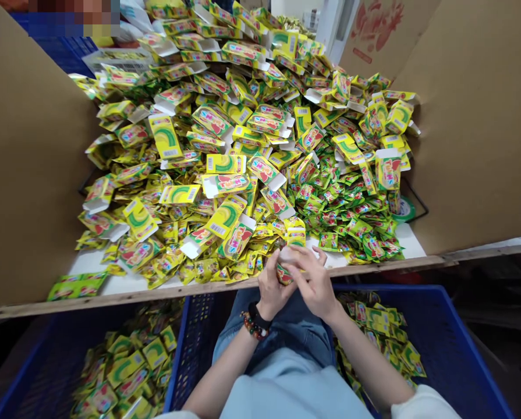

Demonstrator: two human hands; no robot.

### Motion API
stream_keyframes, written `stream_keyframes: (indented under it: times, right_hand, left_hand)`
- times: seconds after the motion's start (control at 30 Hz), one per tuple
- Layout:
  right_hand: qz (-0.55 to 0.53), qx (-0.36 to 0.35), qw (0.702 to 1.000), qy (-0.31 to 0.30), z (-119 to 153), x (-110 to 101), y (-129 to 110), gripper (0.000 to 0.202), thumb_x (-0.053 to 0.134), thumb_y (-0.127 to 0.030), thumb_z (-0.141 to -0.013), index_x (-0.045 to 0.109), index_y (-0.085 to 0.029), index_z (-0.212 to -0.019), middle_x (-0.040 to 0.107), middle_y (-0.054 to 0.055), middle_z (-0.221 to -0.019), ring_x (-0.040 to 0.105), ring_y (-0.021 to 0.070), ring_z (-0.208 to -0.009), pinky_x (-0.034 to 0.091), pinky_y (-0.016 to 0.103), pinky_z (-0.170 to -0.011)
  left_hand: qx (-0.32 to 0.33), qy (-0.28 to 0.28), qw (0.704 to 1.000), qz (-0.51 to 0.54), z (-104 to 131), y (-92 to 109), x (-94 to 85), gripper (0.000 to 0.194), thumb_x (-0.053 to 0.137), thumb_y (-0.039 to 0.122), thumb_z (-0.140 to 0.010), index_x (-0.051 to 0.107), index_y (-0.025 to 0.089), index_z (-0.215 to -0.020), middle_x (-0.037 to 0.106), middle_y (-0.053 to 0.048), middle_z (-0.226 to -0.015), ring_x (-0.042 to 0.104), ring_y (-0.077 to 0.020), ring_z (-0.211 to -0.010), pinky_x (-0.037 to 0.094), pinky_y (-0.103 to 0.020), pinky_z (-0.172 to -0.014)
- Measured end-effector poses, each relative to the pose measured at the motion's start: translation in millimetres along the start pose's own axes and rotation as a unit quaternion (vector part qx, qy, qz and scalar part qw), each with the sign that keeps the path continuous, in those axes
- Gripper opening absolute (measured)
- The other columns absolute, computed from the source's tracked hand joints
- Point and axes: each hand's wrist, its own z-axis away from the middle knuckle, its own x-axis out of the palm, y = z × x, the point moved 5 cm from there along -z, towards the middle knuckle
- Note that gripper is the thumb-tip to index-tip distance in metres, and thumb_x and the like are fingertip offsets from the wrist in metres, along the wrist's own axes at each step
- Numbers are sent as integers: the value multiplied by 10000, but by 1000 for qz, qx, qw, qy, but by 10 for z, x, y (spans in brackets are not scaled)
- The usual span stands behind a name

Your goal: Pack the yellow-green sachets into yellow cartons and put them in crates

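At the table's front edge, my left hand (272, 289) is closed around a small yellow-green box (284, 274), which is mostly covered by fingers. My right hand (311, 280) presses its fingers against the top of the same box, over a white flap. Just beyond the hands stands another yellow box (296, 233). Open-ended yellow boxes (226, 216) lie in a large heap in front of me. Small yellow packets (168, 265) lie at the heap's front left, and green packets (347, 215) are piled at the right.
Cardboard walls (28, 151) flank the table on both sides, with a wooden strip (124, 297) along its front edge. Below, a blue crate (179, 355) at the left and another blue crate (456, 343) at the right hold yellow boxes. A green tape roll (405, 209) lies at the right.
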Motion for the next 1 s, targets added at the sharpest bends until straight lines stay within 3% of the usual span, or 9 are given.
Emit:
stream_keyframes:
  times: [0.07, 0.17, 0.27, 0.43, 0.53, 0.6, 0.8, 0.93, 1.0]
  right_hand:
    - [-76, 64, 993, 61, 17, -39, 136, 528, 536, -265, -914, 430, -243, -1431, 608, 95, -1346, 491, 237, -1324, 357, 483, -1096]
    - [-188, 136, 973, -14, 50, 132, 276, 546, 551, -306, -904, 446, -231, -1435, 638, 90, -1315, 558, 233, -1271, 497, 420, -1010]
    - [-234, 112, 962, -87, 85, 251, 234, 376, 551, -329, -913, 634, -251, -1271, 677, 63, -1259, 617, 253, -1203, 490, 460, -1033]
    - [-208, 134, 969, -1, 100, 188, 237, 325, 577, -342, -906, 685, -241, -1196, 704, 54, -1193, 670, 288, -1117, 517, 494, -1005]
    - [-206, 151, 967, 5, 74, 191, 272, 316, 563, -339, -917, 691, -234, -1185, 721, 55, -1156, 693, 295, -1070, 553, 488, -956]
    - [-198, 113, 974, -11, 44, 212, 247, 304, 550, -304, -922, 693, -244, -1183, 718, 53, -1167, 688, 283, -1083, 552, 474, -964]
    - [-117, -11, 993, -33, 163, 159, 94, 366, 506, -229, -936, 628, -238, -1280, 696, 97, -1219, 671, 225, -1109, 565, 382, -935]
    - [83, 80, 991, -61, 430, -280, 307, 271, 509, -233, -923, 742, -239, -1062, 768, 95, -927, 726, 226, -820, 568, 335, -727]
    - [236, 132, 960, -72, 483, -528, 540, 179, 604, -297, -866, 770, -243, -828, 731, 83, -670, 688, 244, -641, 517, 342, -613]
  left_hand:
    - [59, 20, 998, 17, 10, 44, -3, 516, 615, 388, -837, 377, 244, -1271, 635, -126, -1151, 671, -239, -999, 563, -373, -800]
    - [118, 24, 992, 35, 12, 102, 7, 464, 615, 384, -832, 392, 252, -1217, 619, -123, -1150, 660, -235, -997, 560, -363, -772]
    - [89, 21, 996, 22, -18, 116, 13, 573, 548, 380, -856, 297, 198, -1338, 548, -174, -1252, 627, -251, -1071, 550, -403, -831]
    - [32, -27, 998, -40, -71, 133, 42, 490, 453, 317, -883, 348, 144, -1329, 540, -180, -1188, 598, -269, -1078, 537, -408, -849]
    - [30, -28, 998, -44, -76, 124, 44, 529, 491, 343, -855, 350, 141, -1324, 539, -180, -1171, 600, -278, -1043, 537, -415, -840]
    - [28, -24, 999, -40, -68, 107, 50, 511, 478, 326, -858, 349, 160, -1324, 538, -176, -1182, 602, -277, -1039, 537, -414, -844]
    - [38, -43, 998, -2, -72, 143, 1, 446, 422, 315, -893, 373, 194, -1319, 550, -159, -1183, 590, -276, -1095, 534, -416, -865]
    - [89, -134, 987, 5, -191, 249, -125, 648, 577, 529, -812, 438, 166, -1330, 571, -163, -1228, 565, -303, -1144, 504, -444, -929]
    - [69, -127, 988, -46, -318, 220, -211, 445, 583, 460, -852, 571, 195, -1209, 630, -122, -1134, 598, -264, -1053, 507, -404, -891]
